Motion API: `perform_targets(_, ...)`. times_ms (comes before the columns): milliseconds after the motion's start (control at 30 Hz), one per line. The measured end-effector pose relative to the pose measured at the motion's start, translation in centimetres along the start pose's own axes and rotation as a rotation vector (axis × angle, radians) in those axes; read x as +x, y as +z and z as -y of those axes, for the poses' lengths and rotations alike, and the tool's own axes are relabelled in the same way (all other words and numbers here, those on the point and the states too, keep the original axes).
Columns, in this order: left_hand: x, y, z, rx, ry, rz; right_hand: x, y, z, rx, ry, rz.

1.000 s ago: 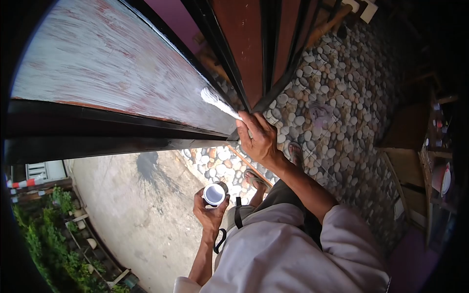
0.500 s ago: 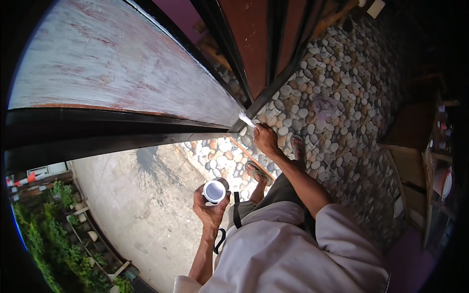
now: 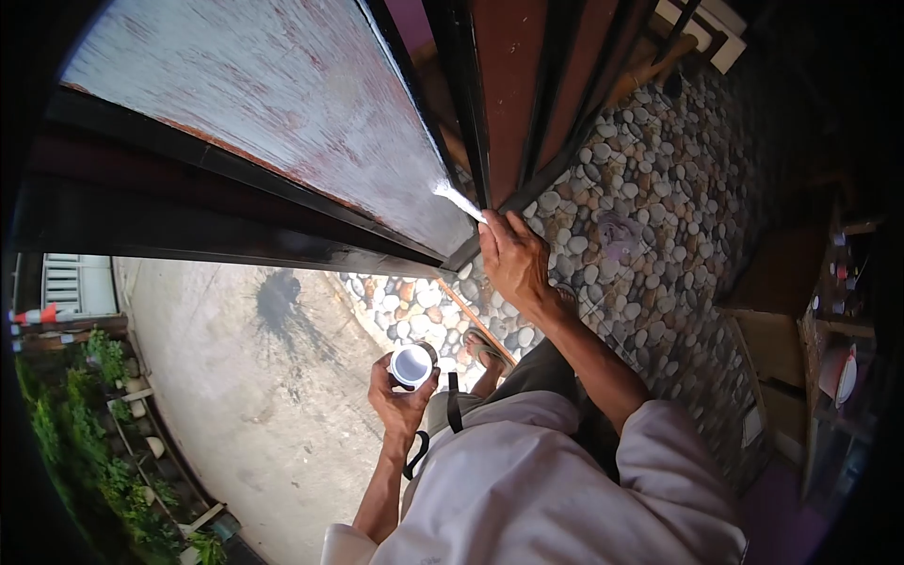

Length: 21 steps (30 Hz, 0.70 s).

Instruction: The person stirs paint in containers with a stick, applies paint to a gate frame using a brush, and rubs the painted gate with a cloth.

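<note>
My right hand [image 3: 516, 256] is closed around the handle of a white-coated brush [image 3: 458, 200]. The bristles touch the lower, narrow-looking end of a panel [image 3: 282, 104] streaked with whitish paint over reddish brown, beside its black frame [image 3: 254, 179]. My left hand [image 3: 400, 400] is wrapped round a small cup [image 3: 411, 365], held upright with pale greyish-white liquid inside. The cup is in front of my body, below and to the left of the brush.
Pebble-patterned floor [image 3: 650, 188] lies right, sunlit concrete [image 3: 226, 377] with a dark stain left. Reddish-brown panels [image 3: 508, 85] stand at the top. A wooden cabinet [image 3: 777, 330] is at the right, plants [image 3: 104, 424] at the lower left. One sandalled foot [image 3: 485, 348] shows below.
My right hand has brought the brush up and left from the panel's bottom corner onto its painted face. My left hand still holds the cup. The whole view has turned slightly.
</note>
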<state>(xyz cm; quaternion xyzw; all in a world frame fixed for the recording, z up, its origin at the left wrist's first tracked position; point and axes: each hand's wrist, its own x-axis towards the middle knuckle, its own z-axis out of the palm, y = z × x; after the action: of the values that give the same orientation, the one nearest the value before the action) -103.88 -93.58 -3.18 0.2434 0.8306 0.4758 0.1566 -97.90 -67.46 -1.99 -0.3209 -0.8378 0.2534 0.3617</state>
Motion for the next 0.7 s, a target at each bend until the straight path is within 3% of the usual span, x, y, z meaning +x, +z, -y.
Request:
perform_targets(200,-0.3,-0.3,1.5,-0.037,-0.017,-0.024,2.0,-1.1,1.3,0.145,-0.199,-0.291)
perform_targets(333,-0.4,-0.9,0.9,0.056,-0.081,0.028,-2.0,6.2,-5.6,0.120,-0.143,-0.208)
perform_targets(400,-0.3,-0.9,0.4,0.081,-0.059,0.039,-5.3,8.9,-9.4,0.028,0.013,0.010)
perform_targets(433,-0.3,-0.7,0.8,0.085,-0.065,0.040,-7.2,10.2,-11.3,0.031,0.017,0.014)
perform_targets(500,-0.6,-0.6,1.5,0.083,-0.027,0.031,-10.3,11.5,-13.7,-0.125,0.188,0.318)
perform_targets(600,-1.0,-0.7,1.8,0.080,-0.039,0.035,-12.9,11.3,-13.9,-0.144,0.312,0.376)
perform_targets(700,-1.3,-0.8,2.7,0.050,-0.042,0.032,-13.8,11.8,-12.1,-0.113,0.283,0.320)
